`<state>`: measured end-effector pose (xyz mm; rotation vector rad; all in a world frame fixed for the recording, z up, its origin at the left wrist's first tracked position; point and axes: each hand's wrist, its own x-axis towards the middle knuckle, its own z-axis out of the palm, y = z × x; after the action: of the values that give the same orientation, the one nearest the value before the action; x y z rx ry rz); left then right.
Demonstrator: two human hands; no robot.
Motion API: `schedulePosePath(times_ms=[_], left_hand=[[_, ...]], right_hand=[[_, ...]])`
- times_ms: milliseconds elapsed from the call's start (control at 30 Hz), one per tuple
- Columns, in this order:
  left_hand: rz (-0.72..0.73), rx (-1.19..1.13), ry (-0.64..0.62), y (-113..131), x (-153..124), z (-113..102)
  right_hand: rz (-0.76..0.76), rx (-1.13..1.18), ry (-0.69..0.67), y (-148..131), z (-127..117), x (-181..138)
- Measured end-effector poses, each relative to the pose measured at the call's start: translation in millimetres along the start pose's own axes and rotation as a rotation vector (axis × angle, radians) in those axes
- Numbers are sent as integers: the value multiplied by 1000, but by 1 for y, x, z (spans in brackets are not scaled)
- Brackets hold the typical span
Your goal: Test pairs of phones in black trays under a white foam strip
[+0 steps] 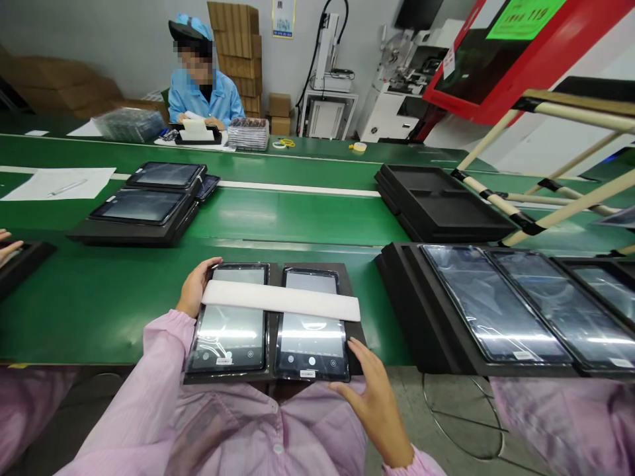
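In front of me, a black foam tray [272, 330] holds two tablets side by side, the left tablet [233, 330] and the right tablet [311, 340], both with lit screens and clear film. A white foam strip [282, 301] lies across both. My left hand [197, 287] is closed round the tray's upper left edge, at the left tablet's corner. My right hand [372, 393] is at the right tablet's lower right corner, thumb and fingers spread apart. The thumb is by the bottom edge and the fingertips by the right side.
On the right stand a tray of tablets [496, 304] and stacked black trays [441, 205], beside a pipe rack [516, 218]. Stacked tablets [143, 201] and paper [59, 184] lie at the left. A co-worker [203, 92] sits opposite; another person's hand [8, 246] shows at far left.
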<state>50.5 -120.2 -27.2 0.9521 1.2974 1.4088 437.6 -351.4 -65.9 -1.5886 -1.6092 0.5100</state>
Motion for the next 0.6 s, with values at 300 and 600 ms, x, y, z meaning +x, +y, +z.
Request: schedulePosePath(times_ms=[300,600], left_hand=[[56,80,-20,-7,-1,-1],[78,307,-48,4,-61,-26]], right_hand=[[412,212,-7,7,-22,10],[419,288,205,2,-2,94]])
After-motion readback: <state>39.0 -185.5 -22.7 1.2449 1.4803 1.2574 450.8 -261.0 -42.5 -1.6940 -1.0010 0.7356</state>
